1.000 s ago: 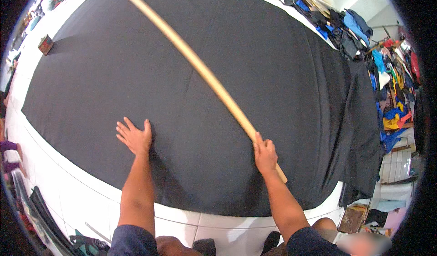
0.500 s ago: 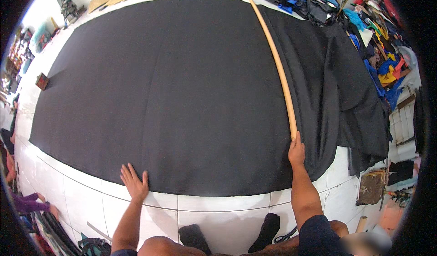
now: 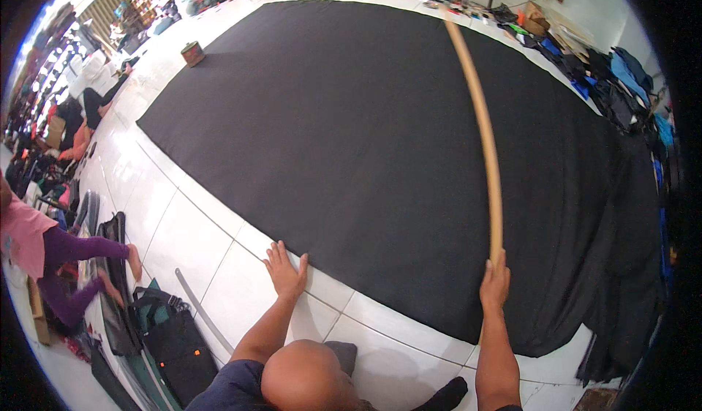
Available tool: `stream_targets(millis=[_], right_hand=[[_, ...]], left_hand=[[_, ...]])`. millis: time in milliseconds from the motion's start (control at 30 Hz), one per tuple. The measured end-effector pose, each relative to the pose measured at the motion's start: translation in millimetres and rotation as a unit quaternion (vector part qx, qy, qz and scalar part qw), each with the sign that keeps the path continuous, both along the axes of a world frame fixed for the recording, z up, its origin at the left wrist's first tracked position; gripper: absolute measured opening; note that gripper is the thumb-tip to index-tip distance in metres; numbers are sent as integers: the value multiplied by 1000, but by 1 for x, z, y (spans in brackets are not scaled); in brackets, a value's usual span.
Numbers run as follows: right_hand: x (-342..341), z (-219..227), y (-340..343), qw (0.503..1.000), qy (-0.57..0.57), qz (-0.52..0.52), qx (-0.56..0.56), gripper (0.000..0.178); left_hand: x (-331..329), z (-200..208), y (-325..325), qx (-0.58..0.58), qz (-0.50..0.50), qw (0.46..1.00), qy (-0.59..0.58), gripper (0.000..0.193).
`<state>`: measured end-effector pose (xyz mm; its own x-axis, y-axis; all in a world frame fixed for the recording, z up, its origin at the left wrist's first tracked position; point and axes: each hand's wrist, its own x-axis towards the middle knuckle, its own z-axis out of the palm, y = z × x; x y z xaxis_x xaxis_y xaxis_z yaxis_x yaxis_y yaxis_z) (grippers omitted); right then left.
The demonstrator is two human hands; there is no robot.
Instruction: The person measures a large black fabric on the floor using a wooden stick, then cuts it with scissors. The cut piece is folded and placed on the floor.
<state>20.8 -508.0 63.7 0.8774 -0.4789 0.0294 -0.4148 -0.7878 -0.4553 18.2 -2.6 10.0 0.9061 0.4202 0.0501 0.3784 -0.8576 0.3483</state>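
Note:
A long pale wooden stick lies across a large black cloth, running from near my right side to the far edge. My right hand is closed around its near end. My left hand lies flat at the cloth's near edge, fingers spread, partly over the white tiles, holding nothing. The cloth is mostly smooth left of the stick, with soft folds toward the right end.
A small rusty brown block-shaped object rests at the cloth's far left edge. A metal ruler and black bag lie to my left. A person in purple leggings is at far left. Piled fabrics line the right.
The view has swung left, bringing the person and bag further into sight. Cloth right of the stick looks smoother. My right hand still grips the stick; my left stays at the near edge.

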Motion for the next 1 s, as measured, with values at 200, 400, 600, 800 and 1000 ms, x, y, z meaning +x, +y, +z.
stream_targets(millis=[200,400,600,800,1000], right_hand=[[85,1,156,965,54,251,-45,56],[86,-4,285,886,29,460,-44,56],[56,34,372,825,49,563,4,55],[11,51,349,797,200,548,158,52],[-45,29,285,805,203,518,205,56]], left_hand=[[-9,-3,4,-26,13,999,-30,77],[-8,-5,4,-53,16,997,-52,67],[-11,-16,8,-30,6,998,-55,66],[-25,-13,15,-176,37,977,-115,48],[-104,-17,18,-246,31,963,-107,49]])
